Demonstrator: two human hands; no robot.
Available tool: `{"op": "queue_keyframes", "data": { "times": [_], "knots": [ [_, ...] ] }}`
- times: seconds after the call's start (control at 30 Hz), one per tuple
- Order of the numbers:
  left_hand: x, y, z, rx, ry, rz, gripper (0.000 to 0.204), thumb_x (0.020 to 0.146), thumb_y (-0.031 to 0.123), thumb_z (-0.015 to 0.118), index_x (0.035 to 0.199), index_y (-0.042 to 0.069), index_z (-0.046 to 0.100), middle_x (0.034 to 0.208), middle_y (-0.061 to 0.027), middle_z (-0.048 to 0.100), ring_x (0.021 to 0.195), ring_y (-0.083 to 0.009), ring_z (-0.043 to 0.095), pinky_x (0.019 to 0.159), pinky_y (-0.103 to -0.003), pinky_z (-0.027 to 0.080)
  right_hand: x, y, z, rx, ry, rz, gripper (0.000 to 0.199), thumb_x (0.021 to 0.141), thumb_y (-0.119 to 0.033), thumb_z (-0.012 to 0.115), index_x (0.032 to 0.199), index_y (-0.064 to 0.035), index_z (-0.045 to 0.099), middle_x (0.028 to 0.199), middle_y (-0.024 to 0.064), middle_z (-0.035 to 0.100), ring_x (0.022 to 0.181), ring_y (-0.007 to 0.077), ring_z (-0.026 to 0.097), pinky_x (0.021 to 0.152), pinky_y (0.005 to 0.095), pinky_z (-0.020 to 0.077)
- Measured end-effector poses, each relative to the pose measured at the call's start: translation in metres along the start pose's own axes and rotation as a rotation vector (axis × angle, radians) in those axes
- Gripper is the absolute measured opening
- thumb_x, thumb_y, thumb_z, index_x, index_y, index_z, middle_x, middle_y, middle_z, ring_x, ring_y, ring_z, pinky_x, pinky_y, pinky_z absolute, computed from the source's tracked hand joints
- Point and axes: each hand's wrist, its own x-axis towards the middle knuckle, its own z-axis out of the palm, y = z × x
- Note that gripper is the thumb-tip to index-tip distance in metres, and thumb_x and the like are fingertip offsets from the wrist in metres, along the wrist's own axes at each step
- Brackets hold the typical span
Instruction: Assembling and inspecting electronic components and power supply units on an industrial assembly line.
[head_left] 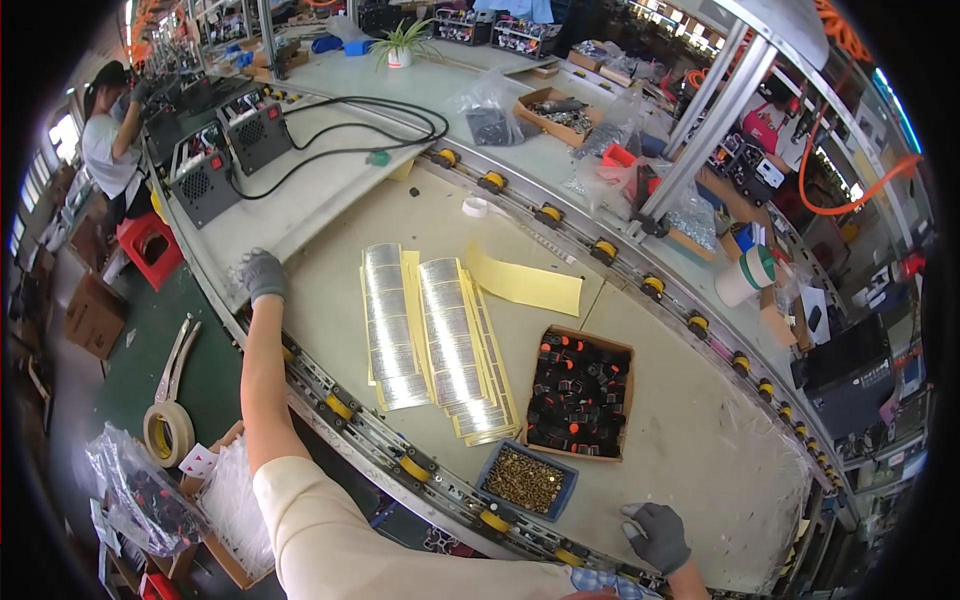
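My left hand [262,275], in a grey glove, reaches out to the left edge of the workbench, its fingers curled over a bit of clear plastic at the corner of the raised white board [300,200]. My right hand [655,535], also gloved in grey, rests flat and spread on the beige bench top near its front edge, holding nothing. Between the hands lie yellow backing sheets with rows of silver labels [430,335], a cardboard box of small black parts with orange dots [580,395], and a blue tray of small brass pieces [525,480].
Rails with yellow rollers [600,248] border the bench at back and front. Black power units [225,150] with cables sit at the far left. A tape roll [168,432] and scissors lie on the green floor. Another person [108,140] works at the far left.
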Motion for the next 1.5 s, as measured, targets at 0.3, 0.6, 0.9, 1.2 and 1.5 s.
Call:
{"op": "queue_keyframes", "data": {
  "times": [0.3, 0.6, 0.9, 1.2, 1.5],
  "knots": [
    [-0.178, 0.018, -0.050, 0.015, -0.159, 0.149, 0.051, 0.090, 0.027, 0.044, 0.134, 0.002, 0.040, 0.136, -0.0275, 0.040, 0.119, -0.0507, 0.042, 0.098, -0.058, 0.033, -0.048, 0.010, -0.003, 0.055, 0.190, -0.060, 0.025, 0.071, -0.010, 0.068, 0.096, -0.0114, 0.064, 0.082, 0.0071, 0.062, 0.074, 0.0271, 0.058, 0.065, 0.0357, 0.0452],
    [-0.339, 0.005, -0.209, 0.062, -0.524, 0.919, 0.035, 0.089, 0.038, 0.045, 0.089, 0.012, 0.068, 0.095, -0.0129, 0.066, 0.079, -0.0301, 0.065, 0.075, -0.040, 0.050, -0.060, 0.016, -0.008, 0.005, 0.178, -0.235, 0.023, 0.075, -0.014, 0.066, 0.098, -0.0122, 0.063, 0.082, 0.0049, 0.060, 0.072, 0.0236, 0.057, 0.065, 0.0349, 0.0434],
    [-0.461, 0.013, -0.165, -0.025, -0.050, 1.236, 0.043, 0.088, 0.029, 0.043, 0.118, 0.000, 0.053, 0.122, -0.0170, 0.055, 0.114, -0.0276, 0.053, 0.092, -0.036, 0.044, -0.055, -0.001, -0.015, 0.367, 0.328, -0.171, 0.014, 0.081, -0.017, 0.062, 0.090, -0.0057, 0.064, 0.078, 0.0086, 0.060, 0.069, 0.0238, 0.060, 0.063, 0.0333, 0.0471],
    [-0.544, 0.024, -0.194, -0.125, -0.024, 1.286, 0.039, 0.089, 0.028, 0.038, 0.105, -0.004, 0.054, 0.108, -0.0180, 0.056, 0.100, -0.0290, 0.057, 0.081, -0.039, 0.049, 0.028, 0.002, 0.092, 1.578, -0.342, 0.283, 0.020, 0.086, -0.021, 0.061, 0.093, -0.0026, 0.061, 0.073, 0.0027, 0.056, 0.062, 0.0103, 0.052, 0.059, 0.0266, 0.0457],
    [-0.611, 0.035, -0.209, -0.096, -0.119, 1.456, 0.051, 0.090, 0.034, 0.040, 0.118, -0.008, 0.050, 0.120, -0.0275, 0.052, 0.108, -0.0354, 0.054, 0.087, -0.040, 0.047, 0.042, 0.017, 0.083, 1.625, 0.039, 0.652, 0.020, 0.086, -0.021, 0.056, 0.098, -0.0045, 0.058, 0.081, 0.0044, 0.060, 0.071, 0.0141, 0.059, 0.057, 0.0262, 0.0470]
  ]
}}
